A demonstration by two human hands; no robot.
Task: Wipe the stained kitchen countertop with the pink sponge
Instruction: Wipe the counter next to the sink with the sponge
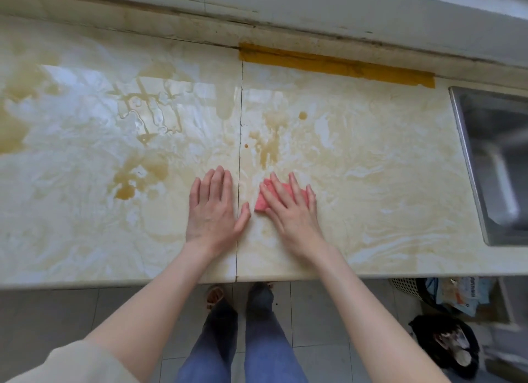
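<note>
The pale marble-patterned countertop [371, 182] carries brown stains: a smear [268, 148] just beyond the sponge, a pool [134, 179] at the left, and wet streaks [151, 111] further back. The pink sponge [264, 198] lies flat near the counter's middle, mostly covered by my right hand [291, 208], which presses on it with straight, spread fingers. My left hand [214, 211] rests flat on the counter just left of the seam, fingers straight, holding nothing.
A steel sink [497, 159] is set into the counter at the right. A strip of yellow tape [334, 65] runs along the back wall joint. Below the front edge are my legs, a basket [408, 285] and a black bag [445, 342] on the floor.
</note>
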